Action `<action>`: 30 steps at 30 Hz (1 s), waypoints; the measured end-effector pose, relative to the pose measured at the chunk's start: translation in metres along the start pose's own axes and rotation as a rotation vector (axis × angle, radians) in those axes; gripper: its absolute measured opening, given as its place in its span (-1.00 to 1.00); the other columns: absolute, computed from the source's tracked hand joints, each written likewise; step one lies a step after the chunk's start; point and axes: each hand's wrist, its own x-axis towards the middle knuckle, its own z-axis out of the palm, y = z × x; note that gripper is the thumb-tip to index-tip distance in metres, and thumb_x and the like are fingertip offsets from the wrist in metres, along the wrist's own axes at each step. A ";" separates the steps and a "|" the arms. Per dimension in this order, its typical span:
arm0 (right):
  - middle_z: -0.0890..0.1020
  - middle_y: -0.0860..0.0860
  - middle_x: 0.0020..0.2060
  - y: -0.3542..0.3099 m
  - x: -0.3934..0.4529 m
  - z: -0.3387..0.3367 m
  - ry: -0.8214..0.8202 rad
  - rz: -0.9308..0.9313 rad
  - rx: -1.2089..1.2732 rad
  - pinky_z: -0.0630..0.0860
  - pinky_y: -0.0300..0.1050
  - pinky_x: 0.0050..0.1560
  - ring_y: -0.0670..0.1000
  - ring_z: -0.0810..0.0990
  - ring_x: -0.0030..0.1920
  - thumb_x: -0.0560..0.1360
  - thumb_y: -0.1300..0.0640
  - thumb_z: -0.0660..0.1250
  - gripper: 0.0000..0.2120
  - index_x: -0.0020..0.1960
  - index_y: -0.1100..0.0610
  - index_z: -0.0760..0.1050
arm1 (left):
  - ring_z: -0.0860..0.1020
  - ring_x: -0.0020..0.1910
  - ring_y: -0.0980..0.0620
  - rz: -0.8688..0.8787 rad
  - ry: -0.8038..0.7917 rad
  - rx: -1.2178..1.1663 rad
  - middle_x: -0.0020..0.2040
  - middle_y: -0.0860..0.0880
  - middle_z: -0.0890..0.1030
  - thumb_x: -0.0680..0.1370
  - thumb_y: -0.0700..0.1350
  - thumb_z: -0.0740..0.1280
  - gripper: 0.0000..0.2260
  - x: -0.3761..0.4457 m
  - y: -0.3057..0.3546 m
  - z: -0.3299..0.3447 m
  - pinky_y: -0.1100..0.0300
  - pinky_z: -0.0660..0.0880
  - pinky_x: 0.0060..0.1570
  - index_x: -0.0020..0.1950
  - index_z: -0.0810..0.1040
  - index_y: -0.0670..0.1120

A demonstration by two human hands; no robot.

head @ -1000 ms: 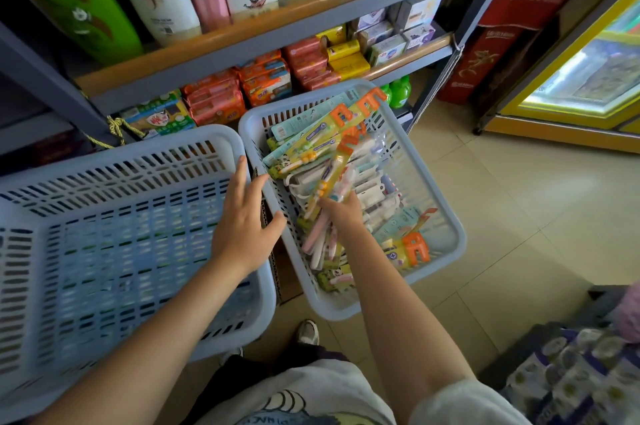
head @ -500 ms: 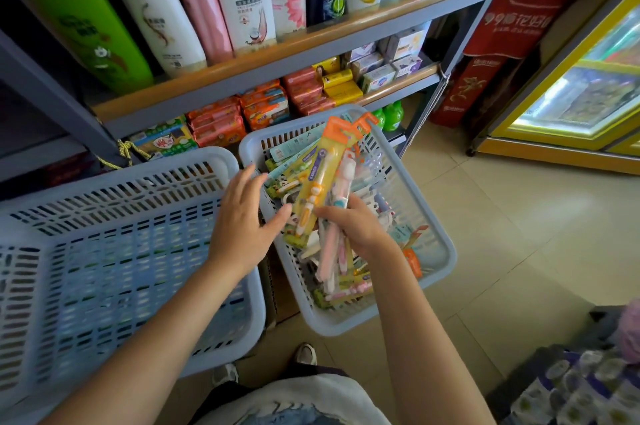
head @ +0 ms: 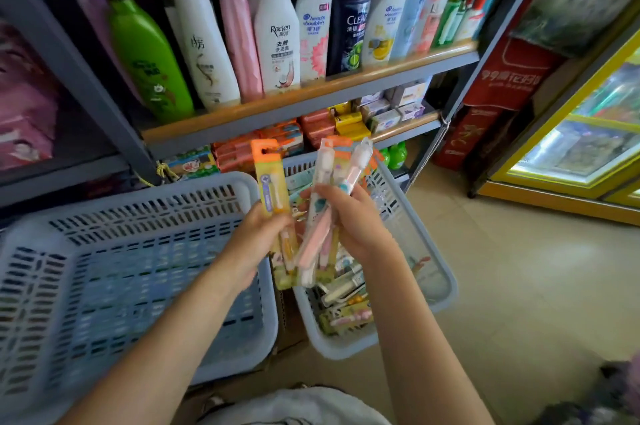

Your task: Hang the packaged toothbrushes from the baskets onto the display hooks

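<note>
- Head view: left hand (head: 254, 241) grips one pack (head: 273, 189), yellow card with an orange hang tab at the top, held upright; fingers curl round its lower half.
- Right hand (head: 353, 220) clasps a bundle (head: 329, 196) of several packs, pink and white brushes showing, tabs pointing up; exact count not readable through blur.
- The pack and the bundle sit just beside each other, raised above the right basket (head: 433, 272), which holds more packs (head: 343, 296) in a loose pile.
- Left basket (head: 145, 203) stands touching or nearly touching the right one; contents not discernible.
- Behind: shelf (head: 311, 92) with shampoo bottles (head: 277, 40); soap boxes (head: 322, 123) on the tier below.
- No display hooks visible.
- Step, as judged: pick-up done, packs split between hands, hanging not yet begun.
- Next move calls for finding the hooks outside this view, then presenting the single pack with its tab hole lined up on a hook tip.
- Risk: bundle could slip if the right hand loosens.
</note>
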 end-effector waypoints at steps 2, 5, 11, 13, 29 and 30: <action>0.65 0.21 -0.05 0.001 0.004 0.017 0.039 -0.020 -0.020 0.60 0.18 0.06 0.20 0.67 -0.05 0.56 0.12 0.41 -0.69 0.20 0.29 0.50 | 0.69 0.04 0.05 -0.066 -0.119 -0.166 -0.01 0.04 0.74 0.65 0.01 0.29 -0.83 -0.012 0.006 0.006 0.14 0.55 0.02 0.18 0.60 0.04; 0.69 0.12 -0.11 0.003 0.005 0.037 0.048 -0.022 -0.125 0.60 0.11 0.02 0.15 0.71 -0.04 0.57 -0.10 0.38 -0.63 0.12 0.22 0.58 | 0.70 0.01 0.04 -0.034 -0.162 -0.202 -0.02 0.00 0.74 0.54 0.07 0.35 -0.76 -0.016 0.006 0.004 0.10 0.59 0.09 0.16 0.61 0.04; 0.72 -0.02 0.08 0.019 -0.002 0.045 0.043 0.060 -0.160 0.57 0.01 0.25 -0.03 0.68 0.13 0.68 -0.25 0.07 -0.53 0.19 0.00 0.64 | 0.69 0.04 -0.16 -0.038 -0.115 -0.322 0.06 -0.18 0.72 0.38 -0.09 0.49 -0.61 -0.009 -0.002 -0.005 -0.03 0.62 0.01 0.19 0.61 -0.08; 0.74 -0.04 0.03 0.022 -0.002 0.040 -0.006 0.105 -0.151 0.57 -0.05 0.25 -0.05 0.69 0.10 0.72 -0.10 0.07 -0.61 0.09 0.00 0.65 | 0.71 -0.01 -0.09 -0.055 -0.088 -0.331 0.01 -0.12 0.74 0.35 -0.08 0.49 -0.63 -0.005 -0.004 -0.002 0.04 0.62 -0.05 0.15 0.63 -0.05; 0.57 0.13 0.15 0.046 0.087 -0.032 0.425 0.241 -0.010 0.59 0.01 0.14 0.05 0.58 0.00 0.66 0.16 0.23 -0.67 0.40 0.21 0.41 | 0.69 -0.06 -0.07 -0.058 0.144 0.004 -0.01 -0.09 0.72 0.38 -0.21 0.59 -0.66 0.077 0.002 0.001 0.04 0.60 0.03 0.11 0.62 -0.07; 0.53 0.15 0.25 0.049 0.100 -0.037 0.465 0.272 -0.044 0.57 0.07 0.23 0.05 0.57 0.01 0.64 0.12 0.26 -0.57 0.47 0.22 0.34 | 0.69 -0.04 -0.07 -0.049 0.161 0.026 0.00 -0.07 0.72 0.38 -0.20 0.60 -0.66 0.084 0.003 -0.001 0.04 0.60 0.04 0.10 0.62 -0.05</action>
